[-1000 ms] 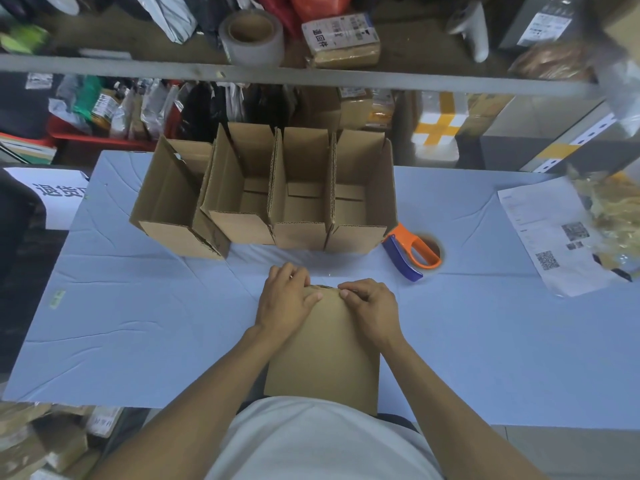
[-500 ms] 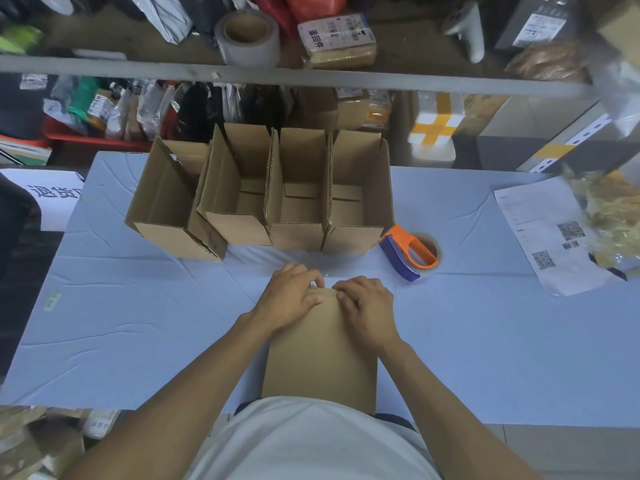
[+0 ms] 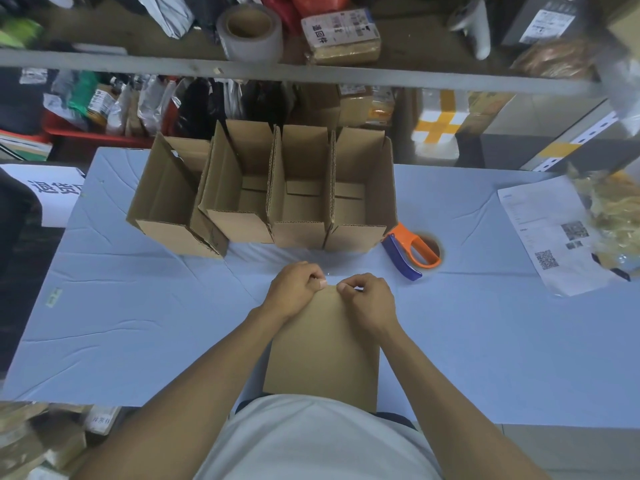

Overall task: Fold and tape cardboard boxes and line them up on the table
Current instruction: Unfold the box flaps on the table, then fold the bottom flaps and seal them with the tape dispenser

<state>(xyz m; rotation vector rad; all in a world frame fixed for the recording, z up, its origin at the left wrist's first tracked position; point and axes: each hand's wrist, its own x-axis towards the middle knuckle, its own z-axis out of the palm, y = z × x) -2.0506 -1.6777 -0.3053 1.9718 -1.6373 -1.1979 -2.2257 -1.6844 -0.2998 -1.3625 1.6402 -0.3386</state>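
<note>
While both hands pinch at the far edge of the flat box (image 3: 322,344), nothing is open yet, so the risks are all in the next pull. Left hand (image 3: 294,289) and right hand (image 3: 369,299) have fingers curled tight at that edge, thumbs close together at the middle; whether they have actually separated the two layers, cannot tell. Flat box lies on the near middle of the desk (image 3: 138,323), near end against the person's shirt (image 3: 311,441)

Failure modes as I judge them:
- fingers slip off the edge, layers stay stuck together, box doesn't pop open
- grip is concentrated at the centre, so pulling hard there could crease or tear the panel instead of squaring it
- box swings far as it opens and hits the row of four folded boxes (image 3: 266,192) just beyond the hands, knocking the line out; leftmost one already sits skewed
- tape dispenser (image 3: 412,252) sits right of the row, near the right hand; an elbow or flap could shove it away
</note>
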